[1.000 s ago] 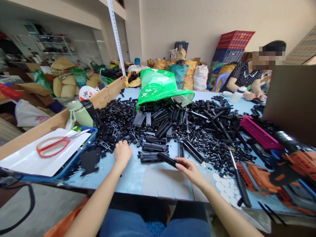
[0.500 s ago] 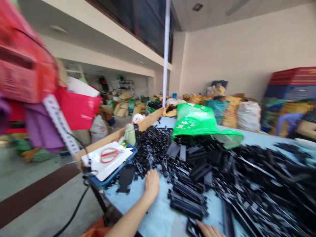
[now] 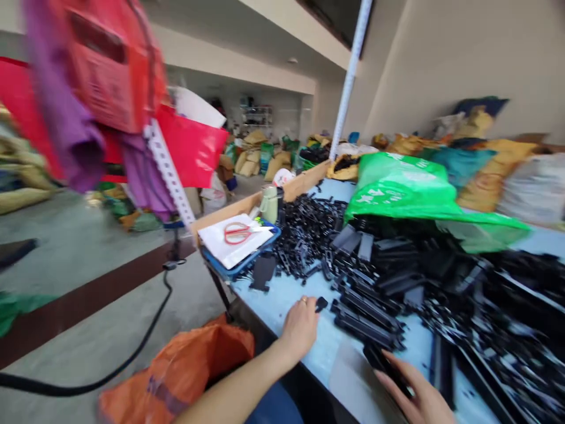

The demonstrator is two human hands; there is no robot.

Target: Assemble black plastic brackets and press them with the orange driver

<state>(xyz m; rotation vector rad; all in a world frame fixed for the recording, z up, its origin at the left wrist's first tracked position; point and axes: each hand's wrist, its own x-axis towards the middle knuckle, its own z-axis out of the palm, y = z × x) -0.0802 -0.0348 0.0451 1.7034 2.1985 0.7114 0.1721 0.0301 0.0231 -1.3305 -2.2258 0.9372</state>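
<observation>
One left hand (image 3: 301, 328) is pinching one small black plastic piece (image 3: 321, 304); one right hand (image 3: 417, 391) is closing around one long black plastic bar (image 3: 388, 370).

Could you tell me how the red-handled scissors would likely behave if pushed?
The scissors look stiff, so they would probably move as one piece. Lying flat, they seem unlikely to roll or tip, though the smooth-looking white sheet might slide along.
</observation>
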